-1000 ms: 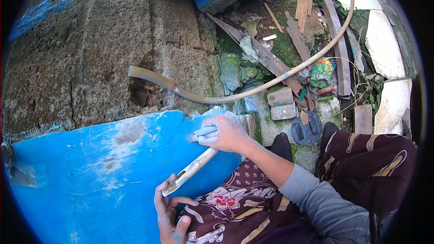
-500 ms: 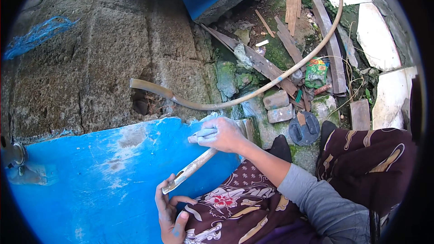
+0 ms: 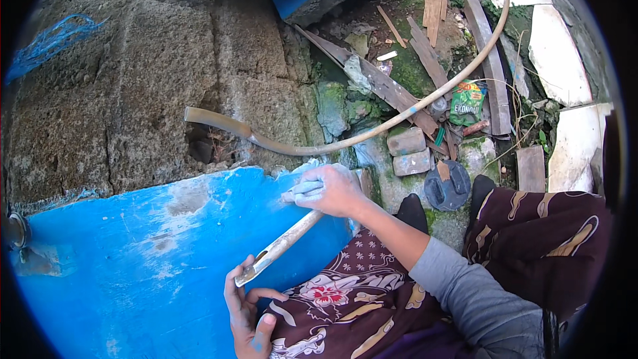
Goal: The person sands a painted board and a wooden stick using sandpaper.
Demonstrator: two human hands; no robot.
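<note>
Head view: a whitish slotted tube (image 3: pixel 282 247) slants above scuffed blue slab (image 3: pixel 133 259), its lower end against the left hand (image 3: pixel 250 326), fingers apart; the right hand (image 3: pixel 332 189) curls, its grip unclear to me. Beyond, a curved hose (image 3: pixel 299 151) crosses rough concrete (image 3: pixel 153 80) and splintered planks (image 3: pixel 384 85).

There is one whitish rod (image 3: pixel 287 242), one hose (image 3: pixel 415 108), two adjoining bricks (image 3: pixel 411 163) and one dark disc (image 3: pixel 449 194).

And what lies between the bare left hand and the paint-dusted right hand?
In the head view, a straight, off-white, tube-like stick spans the stretch from left hand to right hand.
</note>
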